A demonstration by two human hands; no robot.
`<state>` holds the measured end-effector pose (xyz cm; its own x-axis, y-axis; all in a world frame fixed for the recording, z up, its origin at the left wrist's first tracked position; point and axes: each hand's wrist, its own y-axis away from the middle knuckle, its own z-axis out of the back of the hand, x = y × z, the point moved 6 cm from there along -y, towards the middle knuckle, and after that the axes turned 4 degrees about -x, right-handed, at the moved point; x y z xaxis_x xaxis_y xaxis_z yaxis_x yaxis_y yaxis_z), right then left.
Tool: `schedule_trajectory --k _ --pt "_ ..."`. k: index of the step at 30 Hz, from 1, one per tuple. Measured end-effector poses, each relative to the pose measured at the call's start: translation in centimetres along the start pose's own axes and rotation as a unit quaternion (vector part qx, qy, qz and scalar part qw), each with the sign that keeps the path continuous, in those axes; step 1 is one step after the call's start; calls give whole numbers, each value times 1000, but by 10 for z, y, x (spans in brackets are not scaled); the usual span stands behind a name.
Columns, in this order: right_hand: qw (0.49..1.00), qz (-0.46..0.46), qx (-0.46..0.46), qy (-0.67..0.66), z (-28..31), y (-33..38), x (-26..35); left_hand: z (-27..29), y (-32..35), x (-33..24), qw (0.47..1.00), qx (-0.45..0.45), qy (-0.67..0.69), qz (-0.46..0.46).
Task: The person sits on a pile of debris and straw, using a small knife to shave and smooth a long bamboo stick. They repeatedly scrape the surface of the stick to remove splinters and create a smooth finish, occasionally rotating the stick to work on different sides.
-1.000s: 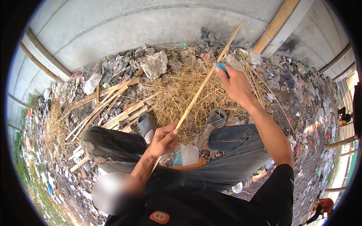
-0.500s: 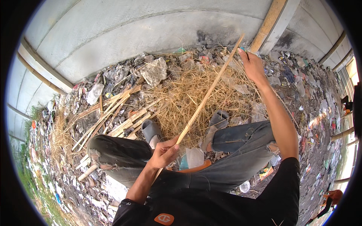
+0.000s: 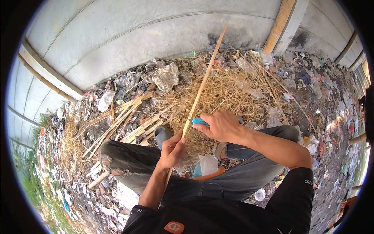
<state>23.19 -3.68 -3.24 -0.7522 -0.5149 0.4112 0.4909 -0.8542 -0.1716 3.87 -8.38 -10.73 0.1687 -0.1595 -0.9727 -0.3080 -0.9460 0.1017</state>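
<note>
A long, thin bamboo strip (image 3: 205,78) slants up and away from my lap, its far end reaching in front of the wall. My left hand (image 3: 171,153) is closed around its lower part. In my right hand (image 3: 223,126) is a blue utility knife (image 3: 198,121), gripped with its front end against the strip just above my left fingers. The blade itself is too small to make out. Pale shavings (image 3: 218,91) lie heaped beyond my hands, between and past my feet.
Split bamboo pieces (image 3: 134,130) lie piled at the left, near my knee. A grey stone chunk (image 3: 166,77) rests by the concrete wall (image 3: 156,43). Plastic litter covers the ground around. A bamboo post (image 3: 278,25) stands against the wall at right.
My right hand has come down and toward me, from near the strip's far end to just above my left hand. The strip now points more steeply upward.
</note>
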Motion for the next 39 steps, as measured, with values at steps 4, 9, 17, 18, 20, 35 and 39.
schedule_trajectory --k 4,9,17,18,20,35,39 --pt "983 -112 -141 -20 38 -33 -78 9 10 10 999 11 -46 17" --pt "858 -268 -438 -7 192 -1 -215 9 68 22 994 98 24 40" --pt "860 -194 -204 -425 106 -14 -86 11 46 -6 987 89 132 -19" --pt "877 -163 -170 -419 96 -14 -70 4 42 -11 987 95 128 -19" --pt "896 -128 -97 -414 75 -18 -41 -9 39 -22 988 98 116 -16" --pt "983 -2 -148 -106 55 8 10 -34 -1 -38 985 -3 -164 -47" --pt "993 30 -102 -49 23 12 19 -30 -6 -34 991 -16 -125 -34"
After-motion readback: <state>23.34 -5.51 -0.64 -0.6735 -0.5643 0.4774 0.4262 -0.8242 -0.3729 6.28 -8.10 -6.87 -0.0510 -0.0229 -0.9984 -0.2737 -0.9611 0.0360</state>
